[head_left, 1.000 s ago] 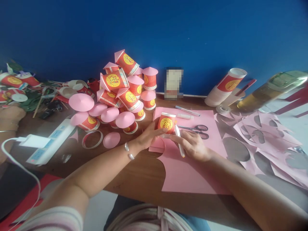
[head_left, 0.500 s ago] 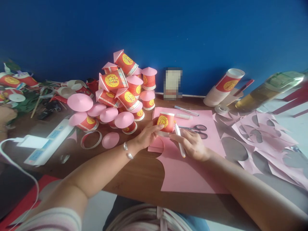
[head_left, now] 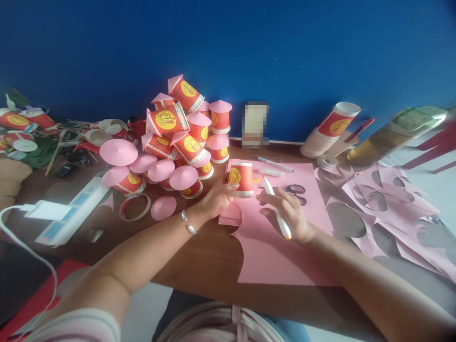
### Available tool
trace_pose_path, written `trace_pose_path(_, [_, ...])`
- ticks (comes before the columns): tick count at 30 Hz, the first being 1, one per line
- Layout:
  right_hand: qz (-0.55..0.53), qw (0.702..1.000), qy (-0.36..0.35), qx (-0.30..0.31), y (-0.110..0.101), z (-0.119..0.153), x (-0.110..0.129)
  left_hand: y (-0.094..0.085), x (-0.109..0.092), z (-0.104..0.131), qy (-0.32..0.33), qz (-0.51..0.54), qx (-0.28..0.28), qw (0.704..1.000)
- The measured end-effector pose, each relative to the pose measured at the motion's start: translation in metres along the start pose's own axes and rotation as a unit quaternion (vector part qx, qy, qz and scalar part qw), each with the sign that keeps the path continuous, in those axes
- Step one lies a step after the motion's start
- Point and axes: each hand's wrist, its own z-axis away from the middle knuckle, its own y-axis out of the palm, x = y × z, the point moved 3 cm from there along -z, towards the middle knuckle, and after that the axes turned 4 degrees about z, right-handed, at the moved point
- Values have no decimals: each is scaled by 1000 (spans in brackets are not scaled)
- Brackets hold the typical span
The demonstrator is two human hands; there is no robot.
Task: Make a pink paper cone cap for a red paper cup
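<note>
A red paper cup (head_left: 242,176) with a yellow emblem is held upright in my left hand (head_left: 218,197), above a sheet of pink paper (head_left: 278,261). My right hand (head_left: 287,209) grips a white marker (head_left: 280,216), its tip pointing up and left, apart from the cup. An orange piece, perhaps the marker's cap (head_left: 256,180), shows just right of the cup. Scissors (head_left: 296,189) lie on the pink sheet behind my right hand, their blades partly hidden. Two more pens, one of them a blue-and-white pen (head_left: 276,164), rest at the sheet's back edge.
Cups with pink cone tops (head_left: 166,121) are piled at the left centre. A power strip (head_left: 76,209) lies left. At the right are stacked cups (head_left: 331,128), a bottle (head_left: 395,130) and pink paper scraps (head_left: 392,199). Another person's arm (head_left: 10,180) shows far left.
My right hand and the marker have moved away from the cup, rightward and slightly down. The cup has shifted a little left and up. The orange piece has come into view beside it.
</note>
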Motion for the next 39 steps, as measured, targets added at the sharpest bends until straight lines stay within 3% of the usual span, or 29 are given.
trace_pose_path(11, [34,999,21,-7,2,-2,3,-3,4,1,-18,22,20,999])
trace_pose_path(18, [79,994,-70,40,1,-2,4,2,5,5,-16,-44,56,997])
trace_pose_path(24, [107,985,-121,57,1,-1,5,7,3,6,-4,-115,34,993])
trace_pose_path(35, [99,987,-109,65,0,-4,6,1,2,6,-1,-190,27,981])
trace_pose_path(39, [32,998,-37,31,-2,-6,3,5,-1,5,8,-171,32,985])
